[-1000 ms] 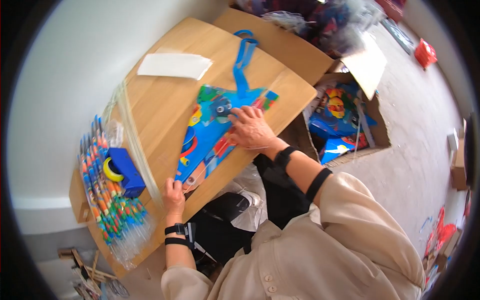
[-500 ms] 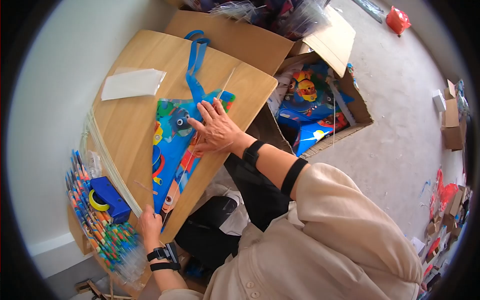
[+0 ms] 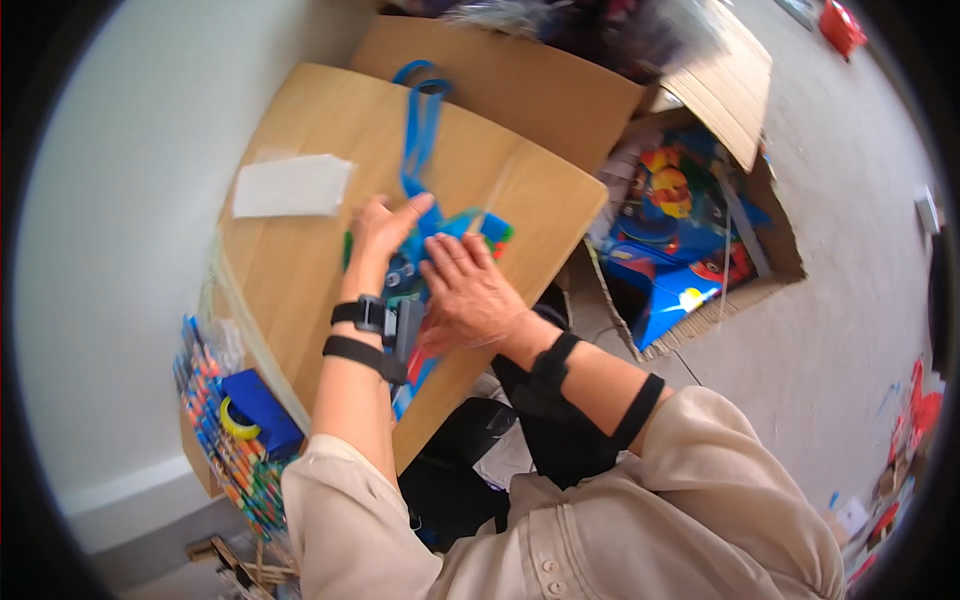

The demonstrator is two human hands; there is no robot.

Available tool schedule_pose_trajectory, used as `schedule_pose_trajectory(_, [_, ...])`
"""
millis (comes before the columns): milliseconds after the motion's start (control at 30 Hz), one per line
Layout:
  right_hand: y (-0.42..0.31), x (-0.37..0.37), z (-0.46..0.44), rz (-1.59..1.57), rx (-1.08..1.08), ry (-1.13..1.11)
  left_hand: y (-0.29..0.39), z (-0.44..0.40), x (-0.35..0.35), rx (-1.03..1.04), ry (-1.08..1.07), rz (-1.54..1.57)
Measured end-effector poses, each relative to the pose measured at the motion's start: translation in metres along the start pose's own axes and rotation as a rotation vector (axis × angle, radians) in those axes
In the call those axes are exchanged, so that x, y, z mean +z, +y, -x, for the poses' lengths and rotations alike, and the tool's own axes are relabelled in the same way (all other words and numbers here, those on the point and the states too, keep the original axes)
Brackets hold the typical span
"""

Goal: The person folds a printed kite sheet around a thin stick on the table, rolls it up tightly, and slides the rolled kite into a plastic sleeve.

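Observation:
A colourful blue printed sheet (image 3: 405, 275), folded narrow, lies on the wooden table (image 3: 300, 110), partly hidden under my hands and forearm. My right hand (image 3: 470, 295) rests flat on it with the fingers spread. At the sheet's upper end is my left hand (image 3: 388, 228), thumb and fingers apart, beside the base of a blue ribbon (image 3: 422, 130). The ribbon runs away from me and ends in a loop.
A white stack (image 3: 292, 187) lies at the table's far left. Nearer are a blue tape dispenser (image 3: 268, 412), thin pale rods (image 3: 262, 345) and bundled printed rolls (image 3: 222, 440). An open cardboard box (image 3: 790, 230) with printed sheets stands at the right.
My left hand has moved from the sheet's near tip up to its far end by the ribbon. My right hand stays on the sheet. The camera view has shifted.

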State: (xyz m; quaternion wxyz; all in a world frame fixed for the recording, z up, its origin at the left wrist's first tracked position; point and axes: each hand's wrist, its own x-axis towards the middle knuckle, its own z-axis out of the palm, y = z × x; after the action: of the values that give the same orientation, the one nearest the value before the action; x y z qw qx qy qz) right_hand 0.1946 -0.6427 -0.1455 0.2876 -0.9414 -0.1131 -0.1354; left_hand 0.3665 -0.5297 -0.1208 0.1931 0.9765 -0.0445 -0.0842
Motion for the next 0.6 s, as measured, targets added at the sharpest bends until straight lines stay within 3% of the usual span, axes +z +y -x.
schedule_pose_trajectory(67, [0.001, 0.005, 0.003, -0.023, -0.04, 0.026, 0.035, -0.017, 0.004, -0.076, -0.07, -0.165])
schedule_pose_trajectory(133, [0.004, 0.004, 0.005, -0.092, -0.061, -0.005, 0.043, -0.028, 0.016, 0.009, 0.035, -0.222])
schedule_pose_trajectory(233, [0.005, 0.006, 0.004, -0.067, -0.075, 0.004, 0.003, -0.068, 0.035, -0.016, 0.106, 0.316])
schedule_pose_trajectory(333, [0.003, 0.017, 0.004, 0.007, -0.047, 0.084, 0.033, -0.023, 0.009, -0.103, 0.169, 0.985])
schedule_pose_trajectory(367, [0.003, 0.017, 0.004, 0.027, -0.04, 0.074, 0.023, -0.016, 0.004, -0.105, 0.161, 0.982])
schedule_pose_trajectory(433, [0.004, 0.014, 0.007, 0.026, -0.032, 0.056, -0.002, -0.001, -0.017, -0.094, -0.039, 1.471])
schedule_pose_trajectory(500, [0.002, 0.009, 0.006, 0.008, -0.024, 0.033, -0.038, 0.031, -0.039, 0.085, -0.196, 1.587])
schedule_pose_trajectory(600, [0.003, 0.016, 0.005, 0.011, -0.025, 0.057, -0.111, 0.102, -0.062, -0.032, 0.133, 1.546])
